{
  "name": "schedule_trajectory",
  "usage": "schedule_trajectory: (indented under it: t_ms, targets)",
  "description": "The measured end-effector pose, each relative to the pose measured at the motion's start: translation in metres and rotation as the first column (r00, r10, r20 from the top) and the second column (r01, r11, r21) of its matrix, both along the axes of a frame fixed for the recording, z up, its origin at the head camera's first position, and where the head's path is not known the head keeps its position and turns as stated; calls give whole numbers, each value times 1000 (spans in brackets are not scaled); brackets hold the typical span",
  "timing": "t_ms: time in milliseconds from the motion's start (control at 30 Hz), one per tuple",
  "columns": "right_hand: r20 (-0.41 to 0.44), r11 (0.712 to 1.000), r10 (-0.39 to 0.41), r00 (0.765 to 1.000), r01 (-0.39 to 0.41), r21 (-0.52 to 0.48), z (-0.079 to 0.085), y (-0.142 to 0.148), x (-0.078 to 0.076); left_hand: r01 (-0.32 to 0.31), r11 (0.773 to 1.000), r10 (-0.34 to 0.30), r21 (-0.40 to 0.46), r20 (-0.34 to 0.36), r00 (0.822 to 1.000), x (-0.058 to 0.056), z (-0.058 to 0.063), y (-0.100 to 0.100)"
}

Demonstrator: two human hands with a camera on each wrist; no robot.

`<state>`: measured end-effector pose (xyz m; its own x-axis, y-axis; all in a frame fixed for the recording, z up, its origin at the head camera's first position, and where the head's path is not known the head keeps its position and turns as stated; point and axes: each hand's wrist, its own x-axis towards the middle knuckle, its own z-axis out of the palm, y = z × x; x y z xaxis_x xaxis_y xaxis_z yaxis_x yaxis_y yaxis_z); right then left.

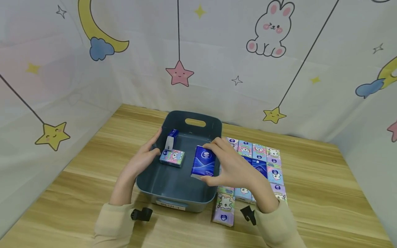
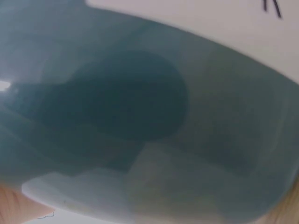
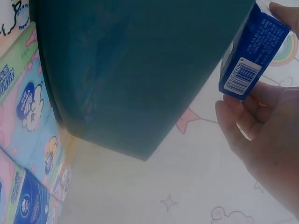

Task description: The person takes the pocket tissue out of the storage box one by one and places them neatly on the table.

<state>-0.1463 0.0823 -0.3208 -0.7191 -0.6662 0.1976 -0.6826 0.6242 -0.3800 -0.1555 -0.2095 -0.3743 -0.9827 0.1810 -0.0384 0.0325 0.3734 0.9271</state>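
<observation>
My right hand holds a blue tissue pack between thumb and fingers, over the right side of a dark teal plastic bin. In the right wrist view the pack's barcode side faces the camera. My left hand grips the bin's left side wall, its thumb over the rim; the outer fingers are partly hidden. Inside the bin, a blue-and-white tissue pack stands on its narrow side near the left wall. A cartoon-printed tissue pack lies just in front of it.
Right of the bin, several cartoon tissue packs and blue packs lie in rows on the wooden table. A purple-and-green pack sits at their near left corner. A printed white curtain hangs behind the table.
</observation>
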Motion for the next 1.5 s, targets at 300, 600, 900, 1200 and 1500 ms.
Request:
schedule_trajectory:
  t_ms: [300, 600, 900, 1200, 1500]
  targets:
    - [-53, 1000, -11, 999, 10, -10, 2, 14, 14, 13, 1000, -13, 8, -8, 1000, 0, 1, 0]
    - [-62, 999, -31, 998, 32, 10, 3, 20, 30, 11, 1000, -11, 9, 9, 1000, 0, 0, 2]
    - [-79, 994, -88, 993, 93, 56, -1, 32, 45, 5, 1000, -5, 12, 8, 1000, 0, -1, 1]
    - [-76, 969, -192, 978, 201, 140, -4, 51, 62, 5, 1000, -5, -5, 13, 1000, -2, 1, 1]
    - [-43, 945, -268, 963, 271, 182, -14, 67, 75, 3, 1000, -3, 3, 20, 1000, -1, 2, 1]
